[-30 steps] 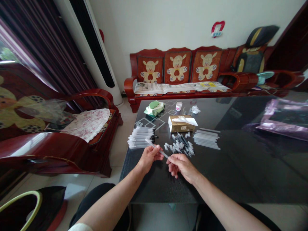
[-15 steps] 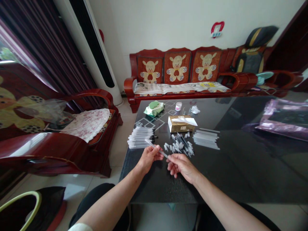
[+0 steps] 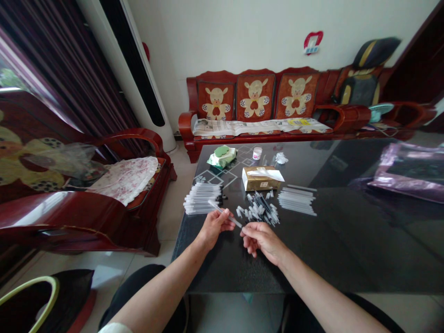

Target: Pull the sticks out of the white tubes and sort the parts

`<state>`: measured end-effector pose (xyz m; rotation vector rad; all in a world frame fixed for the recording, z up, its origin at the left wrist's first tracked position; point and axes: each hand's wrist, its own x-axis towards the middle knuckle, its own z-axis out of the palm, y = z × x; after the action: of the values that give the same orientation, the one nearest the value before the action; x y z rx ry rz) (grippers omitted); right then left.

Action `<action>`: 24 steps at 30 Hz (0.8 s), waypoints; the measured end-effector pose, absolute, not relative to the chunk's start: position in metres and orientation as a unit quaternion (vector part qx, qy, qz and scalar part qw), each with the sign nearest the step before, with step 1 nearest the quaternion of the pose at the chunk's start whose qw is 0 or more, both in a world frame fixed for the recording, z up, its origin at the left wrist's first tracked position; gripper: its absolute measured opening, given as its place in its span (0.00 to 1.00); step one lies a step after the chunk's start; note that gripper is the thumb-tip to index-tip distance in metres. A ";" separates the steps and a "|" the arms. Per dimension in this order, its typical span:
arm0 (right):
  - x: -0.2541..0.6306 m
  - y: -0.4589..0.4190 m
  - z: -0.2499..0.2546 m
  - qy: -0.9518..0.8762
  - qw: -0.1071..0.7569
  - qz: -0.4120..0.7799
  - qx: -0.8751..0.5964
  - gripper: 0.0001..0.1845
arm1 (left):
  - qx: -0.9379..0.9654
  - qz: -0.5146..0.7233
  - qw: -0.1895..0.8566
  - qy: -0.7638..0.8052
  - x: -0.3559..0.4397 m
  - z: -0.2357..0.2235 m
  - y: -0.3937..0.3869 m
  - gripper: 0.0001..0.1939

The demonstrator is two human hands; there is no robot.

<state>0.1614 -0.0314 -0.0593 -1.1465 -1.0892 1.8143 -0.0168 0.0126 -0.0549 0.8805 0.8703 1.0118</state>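
My left hand is closed around a clear plastic pen tube that slants up to the left. My right hand pinches the tube's lower right end, fingers curled; whatever small part it holds there is hidden. Both hands hover over the near left part of a black glossy table. Just beyond them lies a loose heap of small pen parts. A stack of clear tubes with dark tips lies to the left, and a row of white tubes to the right.
A brown tissue box, a green wipes pack and a small white cup stand farther back. A purple plastic bag lies at the right. Red wooden sofas flank the table at the back and left.
Both hands stay at the tube; the right hand's fingers have shifted slightly at its end. Nothing else has moved.
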 end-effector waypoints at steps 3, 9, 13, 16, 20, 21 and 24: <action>0.167 -0.029 -0.057 -0.448 0.359 0.669 -0.471 0.17 | 0.385 0.468 0.691 0.394 -0.020 -0.055 0.016 0.20; 0.218 -0.007 -0.047 -0.490 0.388 0.485 -0.612 0.16 | 0.365 0.479 0.691 0.400 -0.022 -0.054 0.018 0.18; 0.244 0.002 -0.048 -0.571 0.311 0.308 -0.694 0.13 | 0.369 0.470 0.700 0.391 -0.020 -0.057 0.017 0.18; 0.240 -0.001 -0.052 -0.648 0.229 0.176 -0.704 0.10 | 0.371 0.466 0.700 0.395 -0.020 -0.060 0.015 0.18; 0.225 -0.001 -0.054 -0.668 0.160 0.099 -0.720 0.09 | 0.376 0.459 0.700 0.396 -0.019 -0.063 0.014 0.18; 0.224 0.000 -0.054 -0.667 0.154 0.094 -0.723 0.09 | 0.378 0.457 0.701 0.396 -0.019 -0.063 0.014 0.18; 0.220 0.001 -0.051 -0.666 0.177 0.085 -0.720 0.09 | 0.381 0.456 0.700 0.396 -0.019 -0.062 0.014 0.19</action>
<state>0.2205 0.0015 -0.0508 -2.0373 -1.8857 0.2407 -0.0191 0.0137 -0.0616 0.8489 0.8810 1.0161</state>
